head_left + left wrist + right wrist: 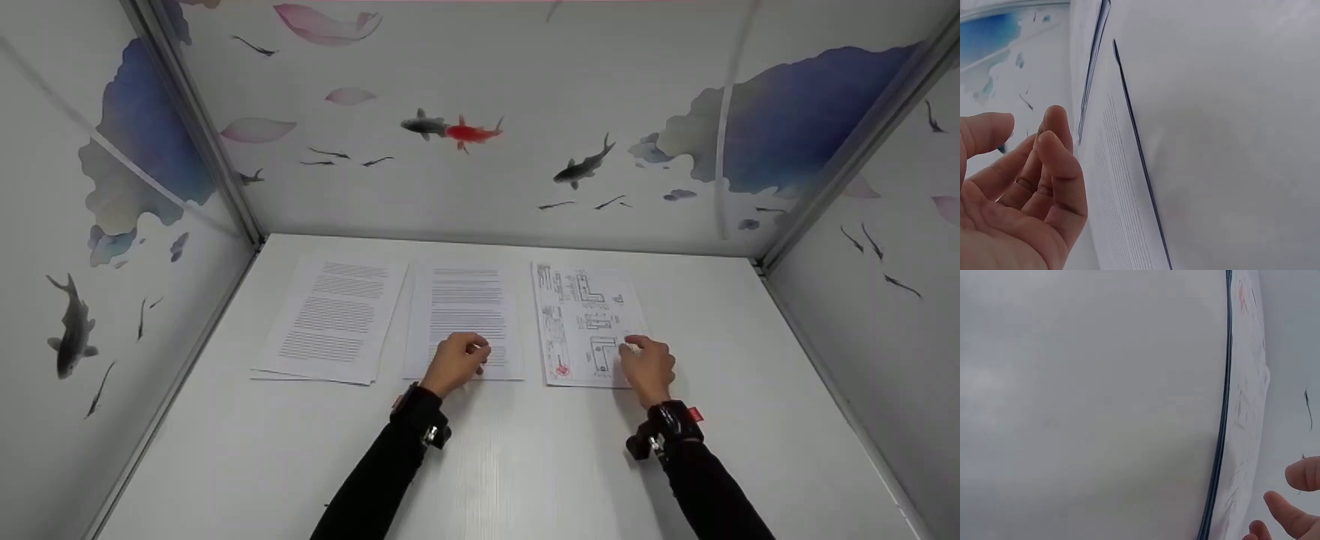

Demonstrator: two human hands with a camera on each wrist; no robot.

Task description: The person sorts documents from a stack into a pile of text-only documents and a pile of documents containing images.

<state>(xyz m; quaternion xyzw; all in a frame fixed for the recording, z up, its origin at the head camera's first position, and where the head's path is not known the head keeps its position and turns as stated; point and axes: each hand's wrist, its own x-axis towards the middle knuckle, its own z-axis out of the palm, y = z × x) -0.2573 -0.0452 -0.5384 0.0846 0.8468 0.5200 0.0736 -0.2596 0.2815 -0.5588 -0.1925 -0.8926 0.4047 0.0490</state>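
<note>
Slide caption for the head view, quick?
Left grip over the middle text page, right grip over the drawing page, left text page untouched.

The leftmost rectangular white paper stack (337, 322) and the middle white paper (465, 300) carry rows of dark print; the rightmost white paper stack (589, 330) bears black line drawings and a round red stamp (562, 370). The flat white tabletop (495, 480) is plain. White wall panels (510, 195) show blue-grey blotches (795, 112), pink petals (259, 130), dark fish (585, 162) and one red fish (471, 133).

On the white table (517, 465) lie, left to right, text pages (334, 319), a second text stack (465, 304) and technical drawings (581, 319).
</note>
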